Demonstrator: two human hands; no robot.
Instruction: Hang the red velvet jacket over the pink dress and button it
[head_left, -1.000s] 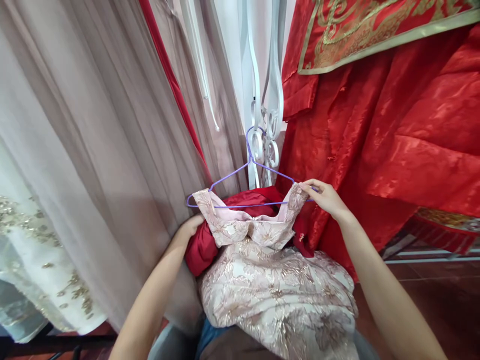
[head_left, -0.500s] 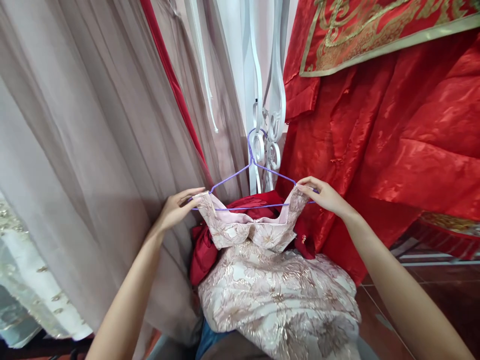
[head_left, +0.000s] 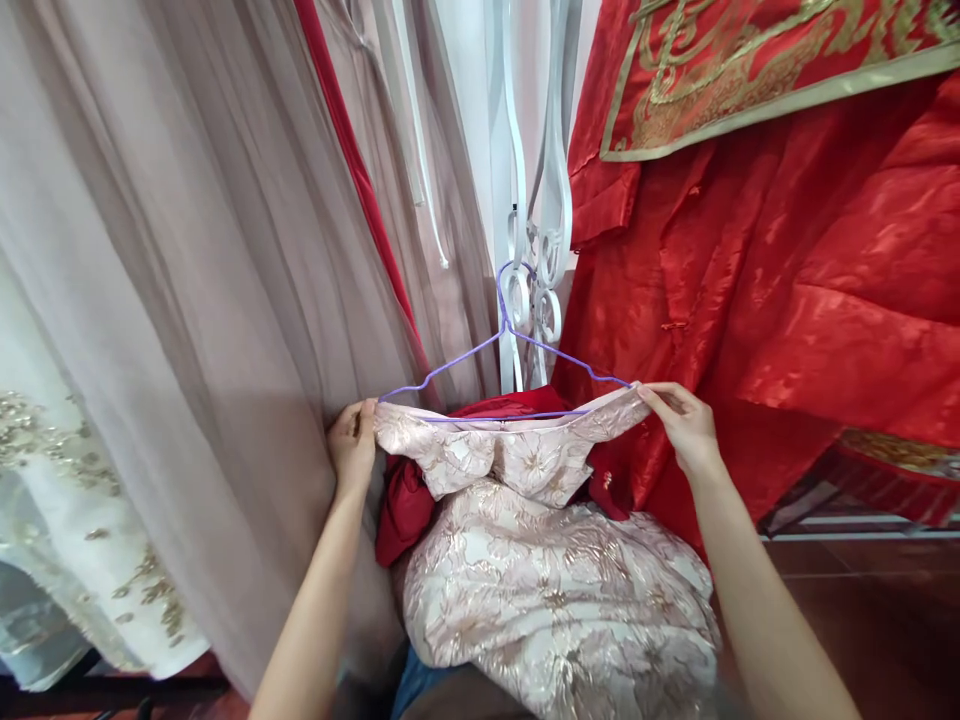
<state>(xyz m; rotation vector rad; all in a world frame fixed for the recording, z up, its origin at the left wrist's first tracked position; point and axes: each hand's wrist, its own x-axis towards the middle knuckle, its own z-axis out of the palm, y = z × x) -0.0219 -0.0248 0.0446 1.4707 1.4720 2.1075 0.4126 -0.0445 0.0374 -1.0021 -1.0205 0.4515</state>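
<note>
A pale pink floral brocade dress (head_left: 555, 585) with metallic threads spreads in front of me, its bodice up against a purple wire hanger (head_left: 465, 353). The hanger's hook loops on a white scrolled metal stand (head_left: 551, 250). My left hand (head_left: 354, 445) pinches the left shoulder strap at the hanger's left end. At the other end, my right hand (head_left: 684, 425) grips the right strap between thumb and fingers. Both straps are pulled outward along the hanger's arms. Dark red fabric (head_left: 405, 508) bunches behind the bodice.
Greyish-pink drapes (head_left: 225, 300) hang on the left, with a red strip (head_left: 367, 190) running down them. Bright red satin garments (head_left: 750, 280) with gold embroidery fill the right. A white gown with gold beading (head_left: 97, 530) is at the far left. Reddish floor tiles (head_left: 832, 600) show at lower right.
Both hands have moved outward, drawing the straps from the hanger's shoulders to its ends. The neckline has gone from a deep dip to nearly straight.
</note>
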